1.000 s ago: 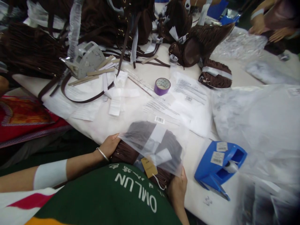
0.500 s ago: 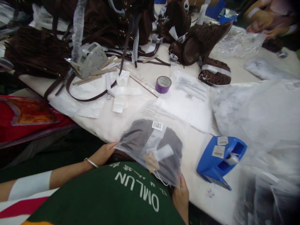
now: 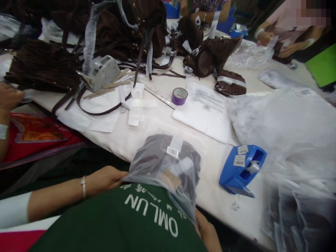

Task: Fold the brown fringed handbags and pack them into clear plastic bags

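Observation:
A frosted plastic bag [image 3: 157,175] lies at the table's front edge, against my green apron. Through it shows a dark brown pleated item, with a white strip round it and a tan piece near the bag's near end. A white barcode label [image 3: 172,151] sits on top. My left hand [image 3: 111,179] is closed on the bag's left near corner. My right hand [image 3: 206,225] grips the right near corner, its fingertips partly hidden by plastic and apron. To the right stands a blue tape dispenser [image 3: 243,171].
A purple tape roll [image 3: 180,97] and white printed plastic bags [image 3: 207,115] lie beyond. Brown fringed bags, straps and a grey tape dispenser [image 3: 105,74] crowd the back left. Packed bags [image 3: 299,213] lie right. A co-worker's hand [image 3: 10,99] is at far left; other people work behind.
Both hands have drawn the plastic bag's near end down toward my body, and the plastic lies tighter over the brown item. Another person's hand has come in at the left.

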Motion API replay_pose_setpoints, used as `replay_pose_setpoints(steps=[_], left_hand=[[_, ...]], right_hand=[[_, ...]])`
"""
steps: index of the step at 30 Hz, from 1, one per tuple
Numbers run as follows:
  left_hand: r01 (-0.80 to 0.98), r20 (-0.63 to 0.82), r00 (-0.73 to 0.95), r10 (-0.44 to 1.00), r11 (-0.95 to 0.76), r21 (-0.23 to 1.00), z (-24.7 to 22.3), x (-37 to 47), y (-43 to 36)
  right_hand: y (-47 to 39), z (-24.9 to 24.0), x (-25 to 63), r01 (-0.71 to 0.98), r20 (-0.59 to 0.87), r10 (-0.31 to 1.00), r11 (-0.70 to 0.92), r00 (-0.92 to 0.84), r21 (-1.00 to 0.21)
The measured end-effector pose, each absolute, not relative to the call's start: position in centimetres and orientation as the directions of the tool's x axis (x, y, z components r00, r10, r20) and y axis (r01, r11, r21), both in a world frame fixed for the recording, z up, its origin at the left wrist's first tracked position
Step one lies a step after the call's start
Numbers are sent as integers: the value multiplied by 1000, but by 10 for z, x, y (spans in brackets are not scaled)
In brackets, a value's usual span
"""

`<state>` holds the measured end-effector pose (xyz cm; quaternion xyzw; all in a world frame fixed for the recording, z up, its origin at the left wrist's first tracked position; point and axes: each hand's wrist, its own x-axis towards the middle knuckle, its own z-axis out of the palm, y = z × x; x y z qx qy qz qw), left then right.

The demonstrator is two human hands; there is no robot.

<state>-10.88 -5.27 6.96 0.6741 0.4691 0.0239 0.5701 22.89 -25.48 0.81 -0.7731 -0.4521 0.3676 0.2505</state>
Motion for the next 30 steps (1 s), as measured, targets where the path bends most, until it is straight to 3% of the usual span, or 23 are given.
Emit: replay_pose_setpoints(steps=[3,5,7,9,12,16,18,22,26,28,30], left_hand=[[626,-527,522,671,119,771,52,-102,-39],[676,-525,451,722,108,729,41,-102,-40],[747,-380,444,812,-101,657,35,-105,-47],[740,-132,531,837,-383,553,33,-104,-50],[538,81,778,622,-728,424,32,-95,-41],[239,129,944,304,-898,369,24,-79,-19],[232,127,947,295,-901,366,19,-76,-16],[287,131,927,351,-889,356,20,-72,-25],[384,254,805,535,-798,464,32,-58,-29],[448,279,712,644,-723,526,40,-45,-26],[459,297,677,674,-701,546,46,-31,-21]], right_hand=[[-244,12,247,519,-361,869,-493,339,-699],[-246,9,253,585,-284,867,-489,410,-647],[-250,4,252,696,-122,903,-398,411,-598],[-250,3,248,809,98,918,-283,384,-515],[-240,7,247,932,307,928,-96,210,-348],[-223,2,261,919,235,946,285,-223,-271],[-221,-4,268,899,158,945,323,-288,-295],[-222,7,266,898,39,985,171,-170,-405],[-216,50,251,734,86,995,101,-58,-671],[-207,64,238,580,-42,994,25,-101,-814],[-196,64,224,477,-273,954,-186,-120,-859]])
